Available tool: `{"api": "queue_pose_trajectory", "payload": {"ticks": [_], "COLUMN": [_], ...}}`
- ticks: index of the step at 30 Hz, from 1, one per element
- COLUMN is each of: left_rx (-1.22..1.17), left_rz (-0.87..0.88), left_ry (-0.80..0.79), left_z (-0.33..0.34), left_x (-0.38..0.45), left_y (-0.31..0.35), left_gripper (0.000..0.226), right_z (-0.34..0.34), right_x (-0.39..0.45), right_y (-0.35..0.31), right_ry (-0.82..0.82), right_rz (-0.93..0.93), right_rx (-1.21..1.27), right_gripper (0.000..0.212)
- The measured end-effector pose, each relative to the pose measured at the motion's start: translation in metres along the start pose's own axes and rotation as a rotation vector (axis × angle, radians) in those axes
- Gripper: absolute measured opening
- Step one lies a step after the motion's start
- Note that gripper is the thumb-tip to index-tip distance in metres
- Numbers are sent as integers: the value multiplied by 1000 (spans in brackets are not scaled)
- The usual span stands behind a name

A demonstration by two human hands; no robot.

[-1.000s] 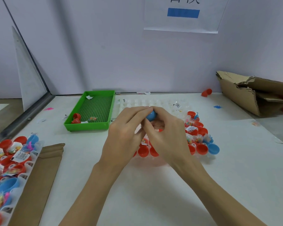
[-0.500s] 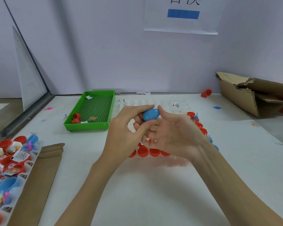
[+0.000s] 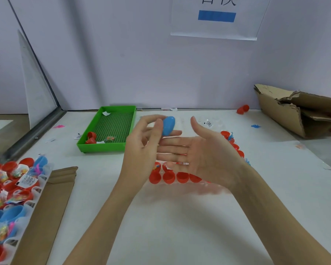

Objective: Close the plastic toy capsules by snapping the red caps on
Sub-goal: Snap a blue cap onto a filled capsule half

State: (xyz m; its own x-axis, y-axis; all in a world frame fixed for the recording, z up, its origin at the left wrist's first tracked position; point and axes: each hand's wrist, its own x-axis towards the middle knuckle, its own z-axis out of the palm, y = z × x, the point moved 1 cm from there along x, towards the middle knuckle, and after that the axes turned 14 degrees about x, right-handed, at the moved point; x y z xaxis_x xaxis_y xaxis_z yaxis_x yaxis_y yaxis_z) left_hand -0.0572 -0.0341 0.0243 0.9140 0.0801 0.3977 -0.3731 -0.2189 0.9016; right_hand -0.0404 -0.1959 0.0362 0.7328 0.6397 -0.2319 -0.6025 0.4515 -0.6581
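Blue capsule (image 3: 168,128) held in left hand (image 3: 141,148) fingertip grip above the counter (image 3: 180,226); right hand (image 3: 204,157) grip wide, palm flat, holding nothing.

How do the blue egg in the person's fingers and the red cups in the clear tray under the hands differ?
The blue egg is a closed, whole shell; the red cups are open halves. The egg is held up above the table, pinched by the left hand; the cups sit in a row in the clear tray. The right hand is open, gripping neither. Both look like smooth plastic.
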Motion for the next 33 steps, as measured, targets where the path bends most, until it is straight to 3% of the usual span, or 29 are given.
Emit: {"api": "queue_pose_trajectory", "payload": {"ticks": [5,10,14,17,18,20,22,25,27,30,33], "left_rx": [67,194,181,172,178,177,170,163,166,176,191], "left_rz": [-92,-24,12,-38,-53,-69,-73,-78,-75,-67,-58], "left_ry": [29,68,174,226,237,255,255,260,250,236,229], "left_z": [7,10,6,0,-2,-5,-6,-6,-5,-4,-5], "left_x": [2,1,3,6,7,7,8,9,9,8,7], "left_y": [-10,-16,-16,-19,-20,-22,-21,-21,-21,-20,-20], "left_gripper": [41,32,24,33,37,41,44,47,48,50,51], "right_z": [0,-1,-9,-16,-19,-24,-31,-49,-59,-72,-78], "right_x": [5,8,10,11,10,4,-10,-26,-28,-21,-13], "right_y": [4,8,11,9,3,-24,-67,-122,-131,-114,-87], "right_ry": [117,84,276,381,376,270,95,-89,-23,204,281], "right_rz": [-129,-198,-269,-270,-246,-255,-452,-679,-679,-546,-429], "right_rx": [-24,-57,-307,-473,-402,-33,384,652,530,7,-196], "right_gripper": [59,40,53,60,58,48,49,69,65,46,41]}}
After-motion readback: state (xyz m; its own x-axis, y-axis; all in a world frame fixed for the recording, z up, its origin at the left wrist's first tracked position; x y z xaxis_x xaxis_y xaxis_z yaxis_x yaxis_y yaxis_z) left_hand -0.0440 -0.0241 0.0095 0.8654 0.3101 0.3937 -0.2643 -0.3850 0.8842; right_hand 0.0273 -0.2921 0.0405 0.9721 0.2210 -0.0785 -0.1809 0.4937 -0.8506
